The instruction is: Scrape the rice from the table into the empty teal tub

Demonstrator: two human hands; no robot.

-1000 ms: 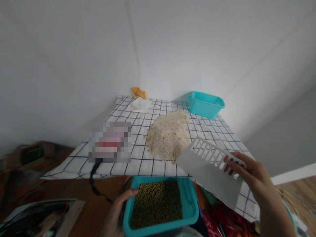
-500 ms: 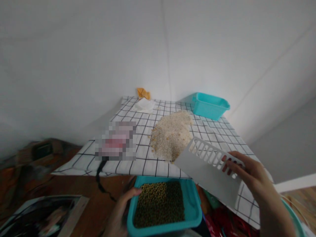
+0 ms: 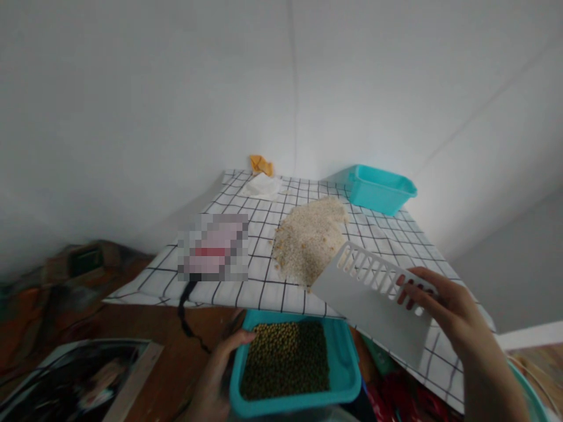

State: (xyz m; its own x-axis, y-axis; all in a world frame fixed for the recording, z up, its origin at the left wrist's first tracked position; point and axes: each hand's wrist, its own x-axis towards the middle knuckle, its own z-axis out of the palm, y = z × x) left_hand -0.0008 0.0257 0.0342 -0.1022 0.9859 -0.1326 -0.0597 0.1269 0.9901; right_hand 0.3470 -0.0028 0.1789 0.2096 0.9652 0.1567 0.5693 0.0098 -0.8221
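My left hand (image 3: 224, 363) grips the left rim of a turquoise plastic tub (image 3: 347, 375), held below the table's front edge. Yellowish beans (image 3: 275, 339) and dark green beans (image 3: 285, 375) lie in the tub. My right hand (image 3: 433, 299) is closed on the slotted edge of a flat, light-grey plastic board (image 3: 378, 310), fingers through or behind its slots. The board tilts over the table's front right edge. Its left corner is by a heap of pale grains (image 3: 312, 237), which has a few yellowish bits in it.
A second turquoise tub (image 3: 380, 190) stands at the table's back right. A white cloth or paper (image 3: 263, 186) and an orange cloth (image 3: 261, 164) lie at the back left. A pixelated pinkish item (image 3: 213, 246) with a black strap lies on the checked tablecloth (image 3: 259, 287). A wall rises behind.
The view has shifted slightly, so the table and its things sit a little further right. Both hands keep their holds on the tub and the board.
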